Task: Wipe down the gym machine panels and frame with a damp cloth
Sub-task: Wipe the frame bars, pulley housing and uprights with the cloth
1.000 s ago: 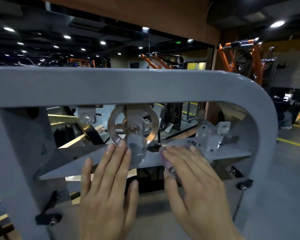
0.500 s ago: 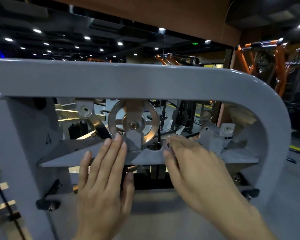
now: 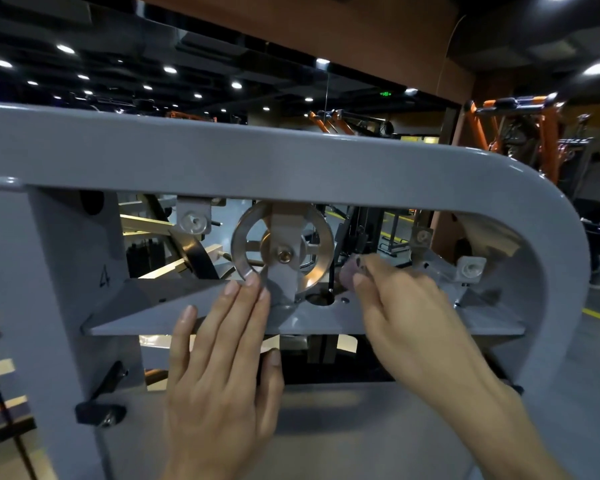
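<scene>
The grey gym machine frame (image 3: 291, 161) arches across the view, with a flat grey inner plate (image 3: 146, 306) below it. A silver pulley wheel (image 3: 281, 247) stands on that plate. My left hand (image 3: 219, 368) lies flat on the plate's front edge, its straight fingertips touching the pulley's lower rim. My right hand (image 3: 406, 320) reaches in to the right of the pulley and pinches a small pinkish cloth (image 3: 349, 268) near the black cable. Most of the cloth is hidden by my fingers.
A cable hole (image 3: 321, 299) opens in the plate beside the pulley. White brackets (image 3: 470, 268) sit at the right inside the curve. Black knobs (image 3: 101, 410) stick out at lower left. Orange machines (image 3: 520, 133) stand behind at right.
My right hand has moved up and further in, from the plate's front edge to beside the pulley's right side. The left hand stays on the plate. The view has come closer.
</scene>
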`<state>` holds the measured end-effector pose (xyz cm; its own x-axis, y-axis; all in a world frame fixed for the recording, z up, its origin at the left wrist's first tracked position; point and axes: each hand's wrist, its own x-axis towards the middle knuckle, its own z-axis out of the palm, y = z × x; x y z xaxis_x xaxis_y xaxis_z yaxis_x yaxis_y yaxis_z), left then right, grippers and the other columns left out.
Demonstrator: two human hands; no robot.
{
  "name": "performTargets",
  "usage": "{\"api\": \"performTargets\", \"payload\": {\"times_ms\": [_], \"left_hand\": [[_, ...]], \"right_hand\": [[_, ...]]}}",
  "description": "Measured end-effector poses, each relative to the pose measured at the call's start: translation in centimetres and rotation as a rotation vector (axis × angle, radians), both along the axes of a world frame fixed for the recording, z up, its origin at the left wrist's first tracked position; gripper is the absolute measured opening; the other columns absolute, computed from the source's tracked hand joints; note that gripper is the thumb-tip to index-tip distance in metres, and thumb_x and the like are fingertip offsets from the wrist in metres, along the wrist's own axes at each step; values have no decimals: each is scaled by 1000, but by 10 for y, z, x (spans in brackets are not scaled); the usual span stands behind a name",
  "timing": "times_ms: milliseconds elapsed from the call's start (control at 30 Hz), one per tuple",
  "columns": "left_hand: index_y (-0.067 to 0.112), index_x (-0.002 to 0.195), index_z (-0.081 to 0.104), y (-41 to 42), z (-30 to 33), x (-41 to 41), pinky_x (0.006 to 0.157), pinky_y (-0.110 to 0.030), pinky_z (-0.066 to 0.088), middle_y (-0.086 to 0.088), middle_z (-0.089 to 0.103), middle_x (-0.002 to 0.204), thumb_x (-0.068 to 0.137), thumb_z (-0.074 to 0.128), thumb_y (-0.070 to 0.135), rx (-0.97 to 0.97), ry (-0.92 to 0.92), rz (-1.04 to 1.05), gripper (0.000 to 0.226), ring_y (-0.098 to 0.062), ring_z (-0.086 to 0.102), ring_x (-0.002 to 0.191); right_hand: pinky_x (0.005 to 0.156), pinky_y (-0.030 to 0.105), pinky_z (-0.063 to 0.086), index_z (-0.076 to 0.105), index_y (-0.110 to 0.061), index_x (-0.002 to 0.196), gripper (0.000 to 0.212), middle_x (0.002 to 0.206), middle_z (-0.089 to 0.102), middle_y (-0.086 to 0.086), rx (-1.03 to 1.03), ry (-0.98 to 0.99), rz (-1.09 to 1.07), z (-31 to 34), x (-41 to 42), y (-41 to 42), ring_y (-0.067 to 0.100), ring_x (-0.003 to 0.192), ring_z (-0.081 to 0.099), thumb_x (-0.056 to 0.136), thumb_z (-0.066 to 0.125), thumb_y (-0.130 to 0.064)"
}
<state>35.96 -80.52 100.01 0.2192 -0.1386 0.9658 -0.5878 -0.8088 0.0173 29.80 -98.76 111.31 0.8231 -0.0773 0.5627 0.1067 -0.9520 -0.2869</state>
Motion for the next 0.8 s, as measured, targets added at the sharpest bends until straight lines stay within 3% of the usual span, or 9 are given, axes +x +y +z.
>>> {"api": "performTargets", "payload": {"times_ms": [100, 200, 333, 467, 500, 567, 600, 700, 800], "left_hand": [[4, 148, 52, 1, 0, -1, 127, -47, 21, -9, 48, 158, 99, 51, 23, -2, 5, -18, 52, -23, 41, 149], [5, 148, 52, 2, 0, -1, 125, -49, 24, -9, 49, 157, 99, 51, 23, -8, 1, -38, 52, -23, 42, 149], [6, 150, 50, 3, 1, -2, 126, -48, 23, -8, 47, 158, 98, 53, 24, 0, 14, -63, 55, -22, 42, 149], [6, 150, 50, 5, 1, -2, 127, -47, 20, -8, 46, 159, 98, 53, 25, 2, 26, -83, 56, -22, 41, 150], [6, 150, 49, 5, 1, -2, 127, -47, 20, -8, 45, 160, 97, 53, 25, 3, 30, -90, 57, -22, 40, 150], [8, 152, 47, 6, 1, -2, 127, -48, 20, -7, 44, 160, 96, 55, 25, 11, 36, -102, 59, -21, 39, 150], [8, 152, 46, 6, 1, -2, 127, -48, 20, -7, 44, 160, 96, 55, 25, 13, 38, -105, 60, -21, 39, 151], [7, 150, 50, 7, 1, -3, 127, -47, 20, -7, 45, 160, 95, 55, 25, 7, 35, -116, 58, -21, 40, 150], [6, 149, 51, 7, 2, -4, 127, -47, 20, -7, 46, 159, 95, 55, 24, 8, 29, -123, 56, -21, 41, 149]], "right_hand": [[58, 23, 40, 56, -26, 90, 23, 65, 58, -8, 156, -72, 47, 6, 9, 0, 15, 66, 55, 107, 43, -33], [55, 25, 35, 49, -23, 76, 35, 62, 53, -8, 176, 73, 95, 4, 11, 2, 8, 61, 48, 103, 48, -44], [88, 34, 52, 65, -12, 104, 58, 94, 72, -2, 322, 224, 86, 13, 0, -3, 8, 89, 66, 103, 33, -60], [85, 50, 52, 65, -10, 94, 35, 90, 71, 7, 219, 294, 130, 26, 3, -9, 24, 86, 67, 108, 45, -35], [82, 48, 53, 68, -14, 95, 28, 90, 72, 6, 191, 314, 135, 28, 5, -10, 24, 87, 68, 107, 49, -32], [71, 28, 55, 73, -28, 91, 16, 84, 74, -6, 211, 332, 160, 30, 7, -11, 10, 79, 70, 102, 60, -30], [75, 24, 55, 73, -33, 90, 11, 83, 74, -12, 233, 322, 163, 30, 9, -9, 3, 78, 69, 99, 66, -31], [88, 33, 59, 75, -36, 88, 4, 88, 74, -20, 228, 254, 133, 26, 17, -8, 0, 86, 70, 88, 78, -39], [70, 21, 56, 75, -32, 82, 8, 78, 72, -20, 201, 261, 97, 30, 23, -3, -1, 73, 66, 85, 81, -37]]}}
